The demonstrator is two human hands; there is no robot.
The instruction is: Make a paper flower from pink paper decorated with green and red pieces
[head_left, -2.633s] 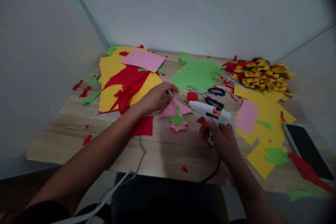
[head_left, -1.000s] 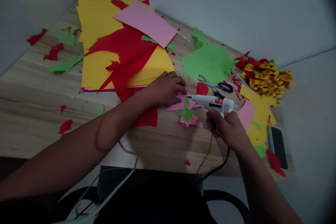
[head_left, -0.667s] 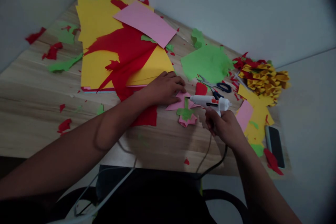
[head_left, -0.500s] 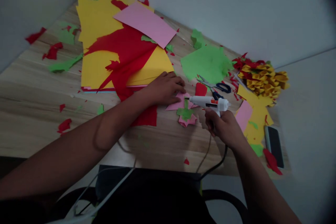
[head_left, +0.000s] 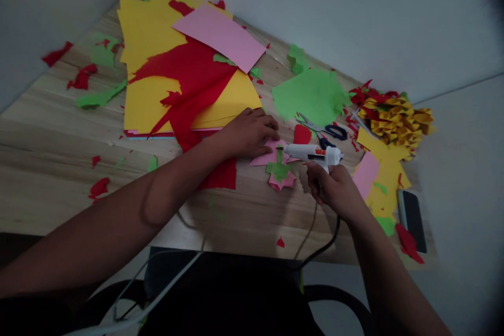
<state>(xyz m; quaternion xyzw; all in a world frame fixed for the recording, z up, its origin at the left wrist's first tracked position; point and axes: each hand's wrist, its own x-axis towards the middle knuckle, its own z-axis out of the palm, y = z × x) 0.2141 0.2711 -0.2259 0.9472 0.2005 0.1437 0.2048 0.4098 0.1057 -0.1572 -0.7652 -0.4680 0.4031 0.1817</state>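
A white hot glue gun point(head_left: 299, 151) is gripped in my right hand point(head_left: 334, 189), fingers wrapped round its handle. Its nozzle points left, over a green paper stem on a pink paper flower point(head_left: 282, 182) with a green paper base point(head_left: 279, 170). My left hand point(head_left: 254, 134) rests with fingers apart on a pink paper piece point(head_left: 264, 156) just above the flower, holding it against the table. Whether the nozzle touches the stem, I cannot tell. Behind the gun lie a red paper piece point(head_left: 302, 134) and scissors point(head_left: 334, 132) with dark handles.
Yellow sheets point(head_left: 149, 31) with torn red paper point(head_left: 189, 73) and a pink sheet point(head_left: 220, 34) cover the back left. Green paper point(head_left: 311, 94) lies behind the scissors. Yellow and red paper flowers point(head_left: 397, 121) are heaped at right, near a phone point(head_left: 412, 220). A cable point(head_left: 325, 249) crosses the front edge.
Almost nothing differs. The view has shifted slightly, and both hands and the glue gun keep nearly the same places.
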